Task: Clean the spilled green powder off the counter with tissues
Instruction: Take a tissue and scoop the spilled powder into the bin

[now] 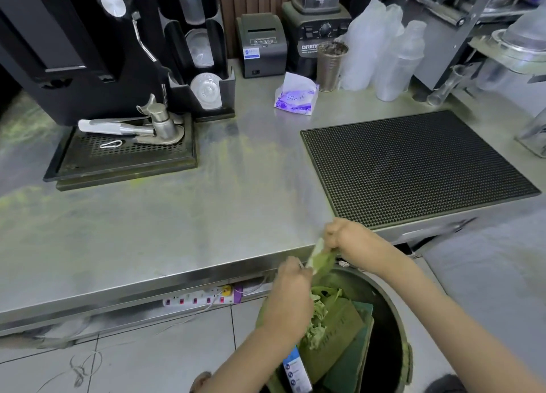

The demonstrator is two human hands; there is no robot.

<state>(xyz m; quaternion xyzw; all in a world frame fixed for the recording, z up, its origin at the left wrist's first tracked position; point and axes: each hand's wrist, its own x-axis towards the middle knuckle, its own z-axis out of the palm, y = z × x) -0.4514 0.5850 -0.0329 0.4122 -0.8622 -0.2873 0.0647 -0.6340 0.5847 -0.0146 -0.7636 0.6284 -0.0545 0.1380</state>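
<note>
the left hand (291,287) and right hand (345,236) both pinch a crumpled, green-stained white tissue (320,259) just off the front edge of the stainless steel counter (206,230), above a round dark bin (391,307); faint green powder (23,197) streaks the counter's left edge.

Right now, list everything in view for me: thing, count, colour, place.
counter: one, steel with green powder streaks, across the middle
tissue pack: one, purple and white, back centre of counter
used tissue: one, green-stained, over the bin
bin: one, dark, on the floor below the counter edge, holding green-stained waste
bar mat: one, black, right side of counter
drip tray: one, black, left side
receipt printer: one, dark grey, back
blender: one, dark, right of printer
cup stacks: three, clear plastic, back right
power strip: one, white, under the counter
left hand: one, holds the used tissue
right hand: one, grips the used tissue
</note>
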